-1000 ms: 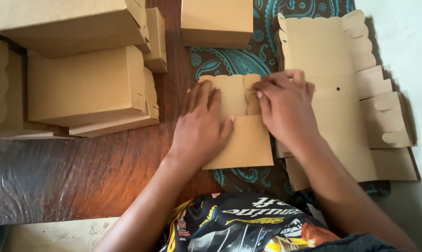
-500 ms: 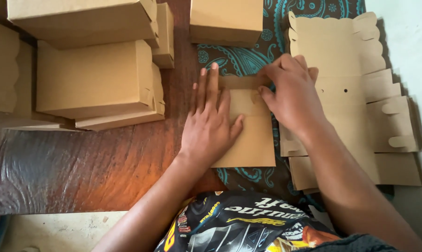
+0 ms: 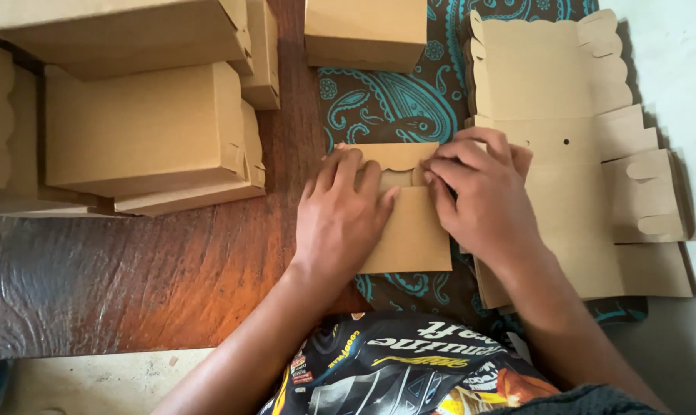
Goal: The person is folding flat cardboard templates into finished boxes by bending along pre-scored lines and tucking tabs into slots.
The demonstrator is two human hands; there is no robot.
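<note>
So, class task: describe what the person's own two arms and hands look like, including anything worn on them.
Both forearms are bare, with no sleeves in view. The left hand and the right hand wear no gloves, and no rings, watch or bracelet show. The fingernails are short. Low in the picture a dark garment with bright multicoloured printing covers the lap.

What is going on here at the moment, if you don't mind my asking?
A person is working on a small brown cardboard box lying on a patterned teal cloth. The left hand presses flat on it, while the right hand works the scalloped flap at its top edge. A stack of unfolded box blanks lies to the right, and finished boxes are piled at left.
</note>
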